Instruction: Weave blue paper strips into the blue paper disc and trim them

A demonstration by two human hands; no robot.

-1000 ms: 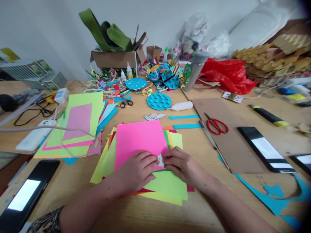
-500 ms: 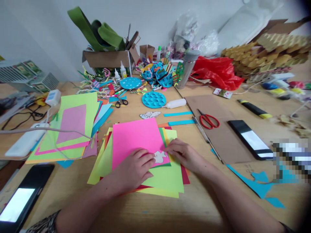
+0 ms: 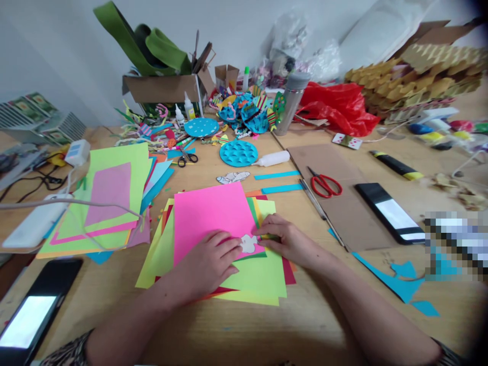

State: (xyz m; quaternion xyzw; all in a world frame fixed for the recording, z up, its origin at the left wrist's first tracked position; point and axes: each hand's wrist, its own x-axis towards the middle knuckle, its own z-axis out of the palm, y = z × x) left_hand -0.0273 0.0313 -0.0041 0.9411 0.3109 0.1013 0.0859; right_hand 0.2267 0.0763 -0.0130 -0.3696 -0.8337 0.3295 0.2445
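A bright pink sheet (image 3: 209,213) lies on top of a stack of yellow-green, red and orange sheets (image 3: 267,282). Near its lower right corner rests a small white paper cutout (image 3: 248,244). My left hand (image 3: 211,262) lies flat on the pink sheet, fingers spread, fingertips at the cutout's left edge. On the cutout's right side is my right hand (image 3: 284,236), its thumb and fingers bent close together at the sheet's edge; whether they pinch anything is too small to tell.
Red scissors (image 3: 324,184), a thin brush (image 3: 314,201) and a phone (image 3: 389,213) lie to the right. Behind the stack are a white glue bottle (image 3: 272,158) and a blue scalloped disc (image 3: 238,153). More coloured sheets (image 3: 141,203) and another phone (image 3: 41,300) are left.
The view has shifted slightly, moving the table items a little left and up. My right fingers have shifted slightly at the cutout's right side; my left hand stays on the pink sheet.
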